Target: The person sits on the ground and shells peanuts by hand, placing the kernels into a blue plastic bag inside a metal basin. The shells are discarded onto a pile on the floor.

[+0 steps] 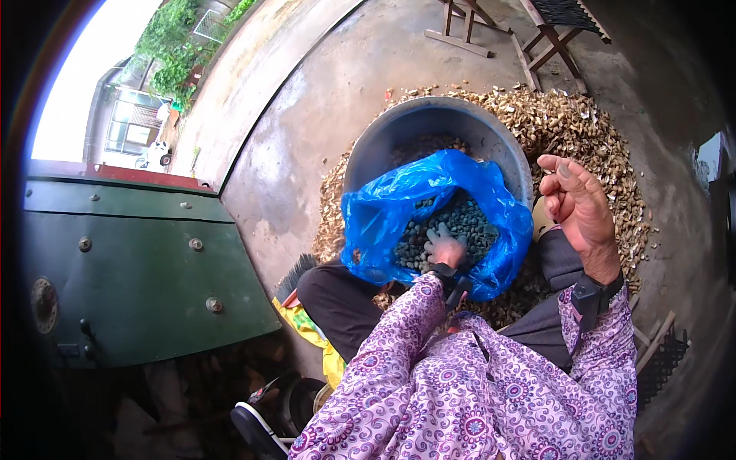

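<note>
From afar, I see the left hand (446, 249) reaching among dark pieces (469, 218) in 1 blue bag (371, 218) at the near edge of a grey basin (500, 142); the next move likely calls for curling fingers. The right hand (580, 205) hovers half-curled off the right edge; whether either hand grips anything, I cannot tell.

Head view, left fisheye: I look steeply down from head height, facing forward over purple-patterned cloth sleeves (399, 326), fairly near the glossy blue plastic bag (406, 180) at the near edge of the round grey basin (502, 146). Wide field takes in surrounding grey concrete floor (291, 165).
</note>
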Tool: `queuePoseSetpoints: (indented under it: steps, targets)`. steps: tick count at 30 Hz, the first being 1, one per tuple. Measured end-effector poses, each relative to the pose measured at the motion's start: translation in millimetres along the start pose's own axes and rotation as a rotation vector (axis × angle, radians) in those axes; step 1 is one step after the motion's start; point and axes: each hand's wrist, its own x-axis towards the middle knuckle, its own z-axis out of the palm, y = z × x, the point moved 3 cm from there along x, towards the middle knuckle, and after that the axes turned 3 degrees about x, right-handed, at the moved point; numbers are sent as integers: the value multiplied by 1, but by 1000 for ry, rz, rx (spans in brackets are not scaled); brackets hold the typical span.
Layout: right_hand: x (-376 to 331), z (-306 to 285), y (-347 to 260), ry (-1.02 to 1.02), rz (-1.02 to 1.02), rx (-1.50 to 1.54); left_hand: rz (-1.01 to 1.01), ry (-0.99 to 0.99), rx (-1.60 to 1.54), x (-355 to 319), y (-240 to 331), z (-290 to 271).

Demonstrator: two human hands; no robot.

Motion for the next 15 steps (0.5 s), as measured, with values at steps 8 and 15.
queuePoseSetpoints:
  steps: [8,15]
  targets:
    - [1,6,5,-43,23,3,197,-93,-62,-20,30,33]
    - [0,6,8,-58,27,-32,565,-57,-191,-57,39,21]
